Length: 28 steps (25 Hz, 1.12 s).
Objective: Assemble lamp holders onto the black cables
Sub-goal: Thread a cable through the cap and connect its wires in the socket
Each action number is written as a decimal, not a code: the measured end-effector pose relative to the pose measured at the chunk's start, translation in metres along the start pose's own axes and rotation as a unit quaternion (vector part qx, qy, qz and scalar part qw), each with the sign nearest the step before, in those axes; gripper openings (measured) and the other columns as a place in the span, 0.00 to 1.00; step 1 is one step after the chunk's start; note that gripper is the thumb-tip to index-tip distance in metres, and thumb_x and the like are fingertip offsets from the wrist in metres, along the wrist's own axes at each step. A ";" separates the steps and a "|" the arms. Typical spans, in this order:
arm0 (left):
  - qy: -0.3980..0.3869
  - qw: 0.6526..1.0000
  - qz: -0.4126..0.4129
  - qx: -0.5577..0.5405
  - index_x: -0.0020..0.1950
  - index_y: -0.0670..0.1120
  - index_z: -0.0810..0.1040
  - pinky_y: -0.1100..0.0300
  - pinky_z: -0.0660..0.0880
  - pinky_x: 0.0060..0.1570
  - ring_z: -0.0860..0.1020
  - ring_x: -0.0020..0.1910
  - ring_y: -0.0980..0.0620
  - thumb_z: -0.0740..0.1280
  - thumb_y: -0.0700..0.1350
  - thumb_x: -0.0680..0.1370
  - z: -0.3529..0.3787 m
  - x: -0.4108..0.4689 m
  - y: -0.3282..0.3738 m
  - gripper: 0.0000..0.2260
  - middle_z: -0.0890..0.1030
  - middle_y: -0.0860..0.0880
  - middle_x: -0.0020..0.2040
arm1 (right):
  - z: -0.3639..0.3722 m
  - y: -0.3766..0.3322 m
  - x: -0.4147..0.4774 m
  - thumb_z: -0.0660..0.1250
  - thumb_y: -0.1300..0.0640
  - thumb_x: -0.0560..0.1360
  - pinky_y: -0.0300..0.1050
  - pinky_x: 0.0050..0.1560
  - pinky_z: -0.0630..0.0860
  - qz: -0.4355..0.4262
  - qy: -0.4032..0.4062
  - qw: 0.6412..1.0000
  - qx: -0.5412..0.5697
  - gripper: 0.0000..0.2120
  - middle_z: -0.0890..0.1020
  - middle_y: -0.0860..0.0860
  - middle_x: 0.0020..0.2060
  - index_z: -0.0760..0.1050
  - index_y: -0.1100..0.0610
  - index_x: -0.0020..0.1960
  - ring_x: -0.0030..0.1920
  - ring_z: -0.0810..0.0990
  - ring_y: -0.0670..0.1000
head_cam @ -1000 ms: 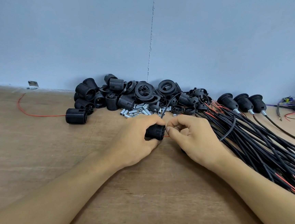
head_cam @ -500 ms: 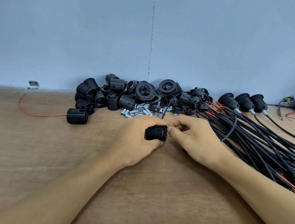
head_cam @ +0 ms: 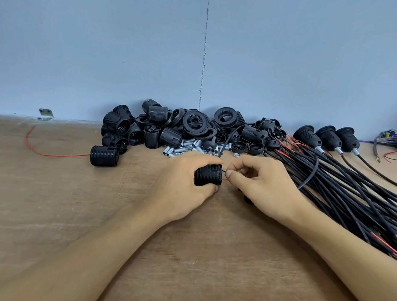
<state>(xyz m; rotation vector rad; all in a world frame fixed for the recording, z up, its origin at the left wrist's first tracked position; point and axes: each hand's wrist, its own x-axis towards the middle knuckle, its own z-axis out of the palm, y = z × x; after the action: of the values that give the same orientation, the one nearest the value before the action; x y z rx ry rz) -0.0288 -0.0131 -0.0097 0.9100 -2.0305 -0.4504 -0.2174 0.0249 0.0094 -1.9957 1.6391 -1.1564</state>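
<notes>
Barely shifted since a second ago: left hand (head_cam: 185,185) curled round ribbed lamp holder (head_cam: 208,177) down by table (head_cam: 67,211), right hand (head_cam: 261,187) pinching thin red wire (head_cam: 223,179) at holder's right end. Probably light, rigid plastic, ribs giving sure grip; black cable (head_cam: 310,174) limp and springy, best pinched close to its tip.

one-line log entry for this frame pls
left hand: grips lamp holder | right hand: pinches red wire at holder end | cable bundle: right, on table
</notes>
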 end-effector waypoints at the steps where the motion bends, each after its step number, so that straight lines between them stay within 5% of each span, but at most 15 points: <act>1: -0.005 1.000 -0.003 -0.004 0.55 0.58 0.82 0.61 0.74 0.55 0.78 0.52 0.59 0.77 0.43 0.70 0.000 0.000 0.000 0.17 0.82 0.58 0.48 | 0.000 0.000 0.000 0.71 0.58 0.75 0.29 0.36 0.67 -0.001 0.000 1.000 -0.005 0.07 0.80 0.41 0.30 0.81 0.50 0.39 0.31 0.74 0.38; 11: -0.045 0.998 -0.014 -0.052 0.53 0.57 0.84 0.47 0.77 0.54 0.81 0.50 0.54 0.76 0.39 0.70 -0.002 0.000 0.000 0.17 0.84 0.55 0.46 | 0.006 0.004 -0.001 0.70 0.60 0.76 0.32 0.36 0.67 -0.053 0.013 0.998 -0.031 0.07 0.79 0.47 0.34 0.79 0.54 0.39 0.33 0.73 0.41; 20: -0.060 0.997 0.018 -0.035 0.53 0.53 0.84 0.49 0.76 0.52 0.81 0.49 0.53 0.73 0.40 0.70 -0.002 0.000 0.001 0.15 0.84 0.54 0.46 | 0.007 0.003 -0.002 0.70 0.61 0.76 0.32 0.34 0.64 -0.041 0.005 0.999 -0.031 0.08 0.74 0.45 0.28 0.78 0.57 0.38 0.31 0.70 0.41; 28: -0.047 0.999 -0.021 0.002 0.57 0.54 0.84 0.59 0.74 0.55 0.78 0.50 0.58 0.75 0.42 0.72 0.000 0.002 0.002 0.15 0.82 0.58 0.48 | -0.003 0.000 0.001 0.70 0.57 0.76 0.31 0.34 0.66 0.011 -0.009 1.000 -0.018 0.09 0.79 0.43 0.28 0.81 0.49 0.37 0.28 0.72 0.39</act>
<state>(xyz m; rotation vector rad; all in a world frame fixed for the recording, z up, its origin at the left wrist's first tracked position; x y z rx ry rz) -0.0301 -0.0129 -0.0074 0.9525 -2.1010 -0.5206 -0.2193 0.0251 0.0113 -1.9981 1.6798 -1.1060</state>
